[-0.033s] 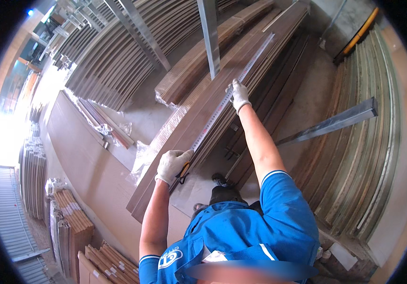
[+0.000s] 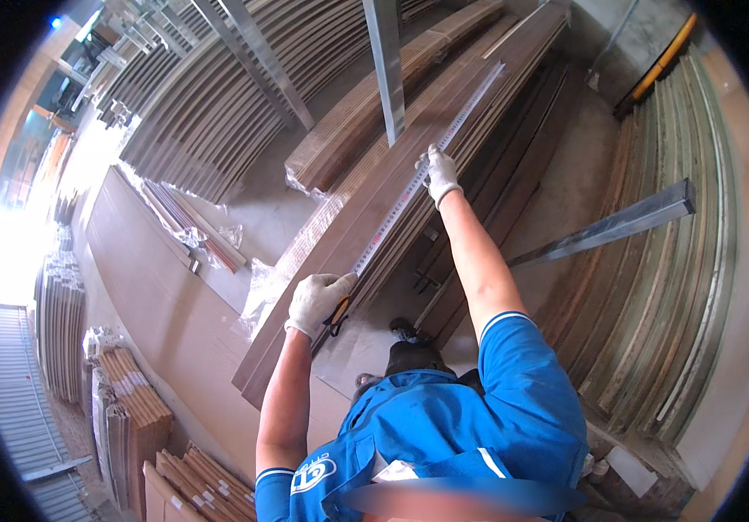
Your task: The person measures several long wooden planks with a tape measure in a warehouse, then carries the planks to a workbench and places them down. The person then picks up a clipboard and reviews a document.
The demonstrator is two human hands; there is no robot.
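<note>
My left hand (image 2: 315,303), in a white glove, is closed round a tape measure with a yellow and black case (image 2: 338,313), near the close end of a long brown board. The tape's pale blade (image 2: 389,219) is drawn out along the right edge of the board (image 2: 361,213), running away from me past my right hand. Farther up, my right hand (image 2: 440,177), also gloved in white, has its fingers closed on the blade at the board's edge. The fingertips of both hands are partly hidden.
Several long boards lie stacked beneath and beside this one. Upright metal posts (image 2: 383,78) stand beyond it, and a grey metal bar (image 2: 609,222) juts out at right. Greenish long strips (image 2: 683,261) line the right side. Wrapped bundles (image 2: 135,391) stand at lower left.
</note>
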